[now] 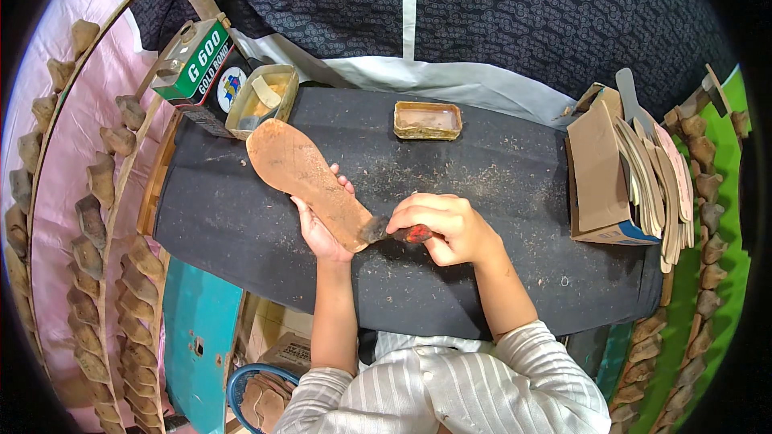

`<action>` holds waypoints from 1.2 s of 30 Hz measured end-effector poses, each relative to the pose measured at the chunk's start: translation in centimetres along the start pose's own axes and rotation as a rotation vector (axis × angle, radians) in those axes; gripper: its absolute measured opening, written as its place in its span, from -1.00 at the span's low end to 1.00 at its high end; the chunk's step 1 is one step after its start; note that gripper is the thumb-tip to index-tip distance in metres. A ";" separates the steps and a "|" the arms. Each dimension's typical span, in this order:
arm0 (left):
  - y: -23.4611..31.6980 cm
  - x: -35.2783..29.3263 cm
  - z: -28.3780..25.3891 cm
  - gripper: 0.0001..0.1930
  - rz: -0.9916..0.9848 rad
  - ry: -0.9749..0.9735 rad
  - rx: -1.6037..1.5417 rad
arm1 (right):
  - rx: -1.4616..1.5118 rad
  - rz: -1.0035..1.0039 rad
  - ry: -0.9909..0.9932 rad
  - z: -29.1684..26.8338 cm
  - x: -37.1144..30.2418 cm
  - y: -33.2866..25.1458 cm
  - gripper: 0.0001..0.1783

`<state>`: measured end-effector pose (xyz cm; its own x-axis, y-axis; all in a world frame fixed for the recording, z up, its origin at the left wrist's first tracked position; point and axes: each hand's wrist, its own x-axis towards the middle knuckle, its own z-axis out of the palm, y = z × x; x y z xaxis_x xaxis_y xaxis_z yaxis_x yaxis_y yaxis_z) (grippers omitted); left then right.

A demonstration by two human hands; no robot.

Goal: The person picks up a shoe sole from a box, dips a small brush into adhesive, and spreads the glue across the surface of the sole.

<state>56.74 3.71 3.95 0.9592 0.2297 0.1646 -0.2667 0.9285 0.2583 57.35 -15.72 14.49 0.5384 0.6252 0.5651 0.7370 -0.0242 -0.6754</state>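
A brown shoe sole [310, 181] was held from beneath by the left hand [320, 229] while glue was seemingly brushed on its heel end; the red-handled brush [396, 232] was gripped in the right hand [446, 225].

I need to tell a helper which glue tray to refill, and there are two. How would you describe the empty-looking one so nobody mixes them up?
Start at the black cloth-covered worktable and look to its far edge, near the middle. There a shallow rectangular yellowish tin tray lies alone and flat. The other tray, the deeper yellowish tub, sits at the far left corner beside a green and white can and has a scraper inside.
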 end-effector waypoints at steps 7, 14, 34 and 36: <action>-0.2 0.0 0.0 -0.39 -0.023 0.009 0.021 | -0.093 -0.073 0.053 0.8 0.2 0.2 -0.59; -0.1 -0.1 0.3 -0.40 -0.064 -0.054 -0.052 | -0.005 -0.024 0.087 0.0 0.1 0.1 -0.62; -0.1 -0.1 0.5 -0.38 -0.007 0.002 -0.112 | -0.062 0.015 -0.009 -0.1 -0.2 -0.2 -0.52; -0.2 -0.1 0.5 -0.39 -0.011 0.008 -0.124 | -0.061 0.003 0.022 -0.3 -0.1 -0.3 -0.58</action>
<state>56.69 3.42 4.34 0.9628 0.2212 0.1551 -0.2431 0.9598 0.1403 57.20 -15.97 14.80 0.5492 0.6078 0.5735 0.7583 -0.0741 -0.6477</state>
